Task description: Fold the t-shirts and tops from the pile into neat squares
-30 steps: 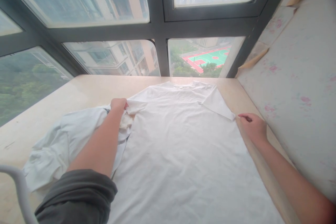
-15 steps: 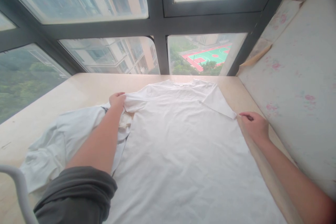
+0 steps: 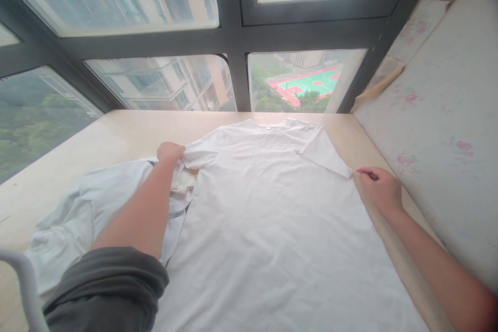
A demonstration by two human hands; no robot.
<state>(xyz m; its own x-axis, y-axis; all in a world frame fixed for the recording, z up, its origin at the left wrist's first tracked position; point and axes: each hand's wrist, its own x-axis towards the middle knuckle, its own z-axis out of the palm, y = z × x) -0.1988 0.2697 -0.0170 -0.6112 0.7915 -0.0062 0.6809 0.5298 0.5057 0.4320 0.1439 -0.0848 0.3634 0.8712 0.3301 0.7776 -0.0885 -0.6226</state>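
A white T-shirt (image 3: 272,218) lies spread face up, collar toward the window, with a small dark print on its chest. My left hand (image 3: 170,152) is closed on the hem of its left-side sleeve, which is pulled outward. On the other side, my right hand (image 3: 381,187) has thumb and forefinger pinched at the tip of the right-side sleeve; the fabric between those fingertips is barely visible. Another heap of white clothing (image 3: 112,187) lies crumpled under my left forearm, partly hidden by it.
The pale sill-like surface (image 3: 132,129) ends at dark window frames (image 3: 241,83). Floral-papered wall (image 3: 439,150) with peeling edges rises close to my right arm. A curved white tube (image 3: 23,275) stands at the lower left.
My left hand has shifted slightly left and toward me, drawing the sleeve with it. My right hand keeps its pinch at the other sleeve, nearly still.
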